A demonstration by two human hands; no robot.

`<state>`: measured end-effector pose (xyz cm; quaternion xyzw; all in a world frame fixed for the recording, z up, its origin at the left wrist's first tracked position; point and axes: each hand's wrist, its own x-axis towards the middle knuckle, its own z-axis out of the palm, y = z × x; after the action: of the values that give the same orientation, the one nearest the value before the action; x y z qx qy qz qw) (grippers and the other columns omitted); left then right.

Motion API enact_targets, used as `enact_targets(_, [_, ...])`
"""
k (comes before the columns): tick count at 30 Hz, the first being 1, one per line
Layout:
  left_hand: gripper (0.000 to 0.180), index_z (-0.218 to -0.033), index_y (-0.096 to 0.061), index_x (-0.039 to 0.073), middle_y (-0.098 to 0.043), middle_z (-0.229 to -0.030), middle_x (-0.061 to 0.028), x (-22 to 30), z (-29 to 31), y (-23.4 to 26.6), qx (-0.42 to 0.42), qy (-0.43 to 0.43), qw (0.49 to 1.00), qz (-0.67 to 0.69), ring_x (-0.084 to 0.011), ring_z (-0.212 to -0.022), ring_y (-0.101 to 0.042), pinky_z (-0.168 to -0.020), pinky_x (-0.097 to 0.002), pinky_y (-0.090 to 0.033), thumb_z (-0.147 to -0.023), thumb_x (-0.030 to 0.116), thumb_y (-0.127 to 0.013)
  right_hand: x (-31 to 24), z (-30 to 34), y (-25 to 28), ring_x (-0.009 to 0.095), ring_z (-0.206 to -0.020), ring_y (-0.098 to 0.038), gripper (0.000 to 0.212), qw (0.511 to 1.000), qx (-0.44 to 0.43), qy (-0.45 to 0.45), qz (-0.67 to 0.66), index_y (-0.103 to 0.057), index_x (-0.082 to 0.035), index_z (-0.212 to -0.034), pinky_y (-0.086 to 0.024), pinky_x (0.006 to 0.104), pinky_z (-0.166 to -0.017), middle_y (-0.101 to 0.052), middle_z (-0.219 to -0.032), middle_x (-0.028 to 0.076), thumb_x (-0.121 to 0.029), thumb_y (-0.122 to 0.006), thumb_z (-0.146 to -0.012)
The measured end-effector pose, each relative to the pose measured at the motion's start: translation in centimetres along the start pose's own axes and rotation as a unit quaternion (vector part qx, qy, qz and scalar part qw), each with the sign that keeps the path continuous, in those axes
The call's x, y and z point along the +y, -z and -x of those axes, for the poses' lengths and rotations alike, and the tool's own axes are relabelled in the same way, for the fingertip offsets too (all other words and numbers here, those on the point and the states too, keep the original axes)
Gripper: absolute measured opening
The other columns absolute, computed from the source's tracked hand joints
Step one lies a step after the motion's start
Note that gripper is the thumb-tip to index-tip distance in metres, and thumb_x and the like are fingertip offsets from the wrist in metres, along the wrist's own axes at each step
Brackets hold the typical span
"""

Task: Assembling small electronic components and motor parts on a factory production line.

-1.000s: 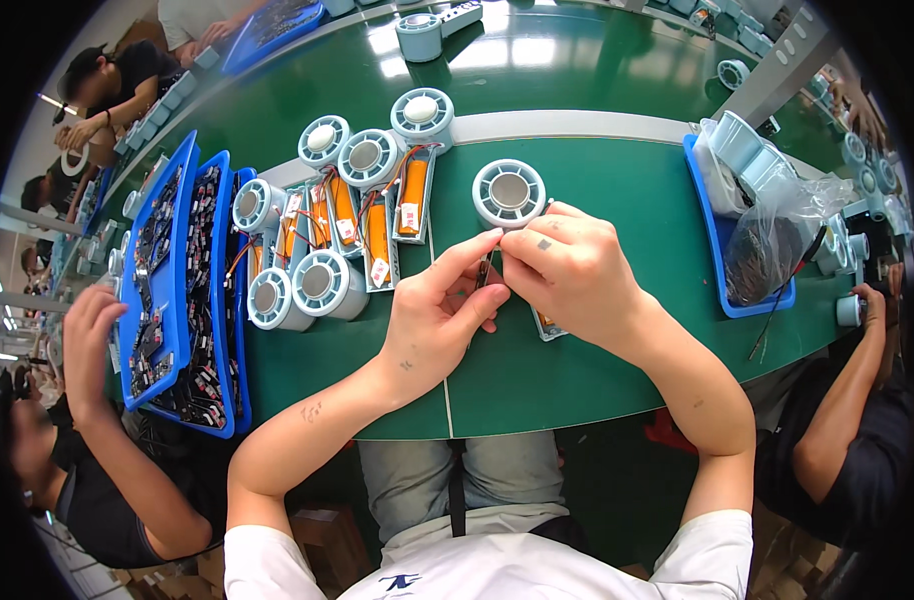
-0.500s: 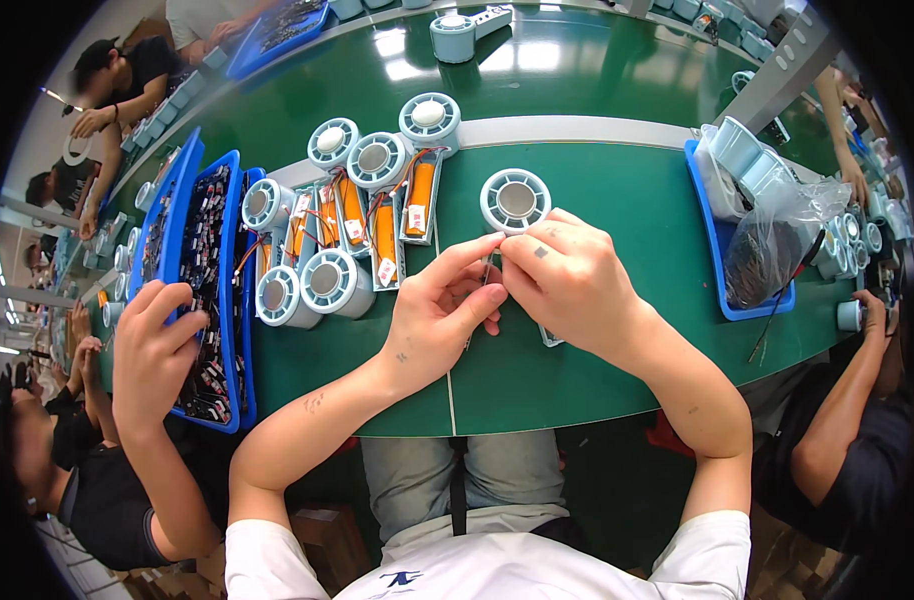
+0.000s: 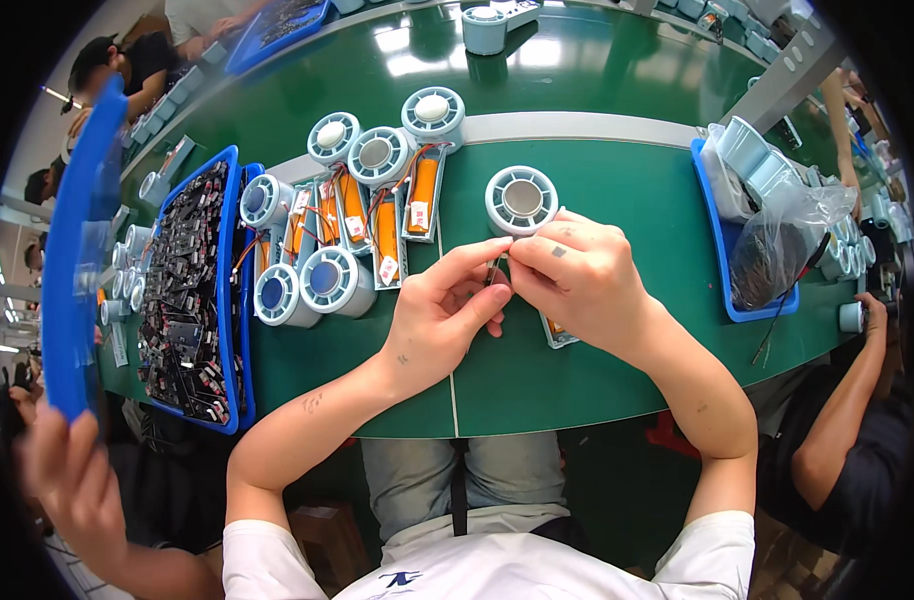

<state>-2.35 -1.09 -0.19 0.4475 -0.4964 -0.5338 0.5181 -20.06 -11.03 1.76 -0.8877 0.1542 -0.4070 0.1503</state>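
Note:
My left hand [image 3: 442, 310] and my right hand [image 3: 582, 280] meet over the green table, fingertips close together. Pinched in the left fingers is a small dark, thin part [image 3: 493, 271], mostly hidden by them. The right thumb and forefinger are closed at its upper end; whatever they grip is too small to make out. Beneath the right hand lies a light-blue handheld fan body [image 3: 522, 201]: its round head shows beyond the knuckles, and its handle end peeks out below the palm.
Several fan bodies with orange batteries [image 3: 386, 240] stand grouped left of my hands. Farther left, a blue tray [image 3: 229, 300] holds many small circuit boards. A co-worker's hand [image 3: 72, 480] grips another blue tray [image 3: 72, 260]. Rightward, a blue bin [image 3: 722, 270] contains cups and a plastic bag.
The co-worker's blue tray has swung left and up, uncovering the circuit boards. The fan on the far green surface has shifted right. My hands keep nearly the same pose.

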Motion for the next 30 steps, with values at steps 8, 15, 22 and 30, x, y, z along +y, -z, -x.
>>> enact_targets(8, [0.043, -0.140, -0.055, 0.003, -0.066, -0.098, -0.0063, 0.4, -0.2, 0.1, -0.002, -0.002, 1.000, -0.007, -0.0086, -0.076, -0.063, -0.066, -0.0226, -0.054, -0.098, 0.001, -0.063, 0.1, -0.1, 0.5, 0.023, -0.066, -0.065, 0.016, 0.999, -0.029, -0.015, 0.005, -0.066, -0.003, -0.083, -0.053, 0.0326, -0.056, -0.066, -0.076, 0.007, 0.002, -0.077, -0.074])
enact_targets(15, [0.042, -0.140, -0.052, -0.001, -0.068, -0.104, -0.0120, 1.9, -0.4, -0.3, 0.039, 0.013, 0.995, 0.088, -0.0123, -0.076, -0.065, -0.065, -0.0253, -0.056, -0.099, 0.004, -0.061, -0.7, -1.5, 2.9, 0.015, -0.061, -0.063, 0.018, 0.983, -0.092, -0.132, -0.089, -0.070, -0.002, -0.099, -0.051, 0.0282, -0.054, -0.068, -0.077, 0.007, 0.002, -0.072, -0.081])
enact_targets(22, [0.036, -0.135, -0.053, -0.007, -0.072, -0.107, -0.0174, 4.9, -1.4, -1.0, -0.003, 0.072, 0.971, 0.229, -0.0172, -0.089, -0.072, -0.076, -0.0281, -0.060, -0.101, 0.005, -0.056, 1.5, -0.8, 4.4, 0.010, -0.059, -0.061, 0.016, 0.852, -0.122, -0.313, -0.401, -0.070, 0.002, -0.104, -0.049, 0.0246, -0.054, -0.070, -0.083, 0.006, -0.002, -0.065, -0.090])
enact_targets(30, [0.024, -0.119, -0.067, -0.004, -0.073, -0.105, -0.0172, 6.0, -3.4, -1.6, -0.024, 0.178, 0.952, 0.247, -0.0241, -0.092, -0.073, -0.085, -0.0370, -0.060, -0.098, 0.007, -0.062, 3.4, -0.1, 5.1, 0.010, -0.067, -0.062, 0.017, 0.766, -0.110, -0.374, -0.511, -0.070, 0.002, -0.101, -0.049, 0.0246, -0.057, -0.069, -0.085, 0.005, -0.011, -0.061, -0.096])
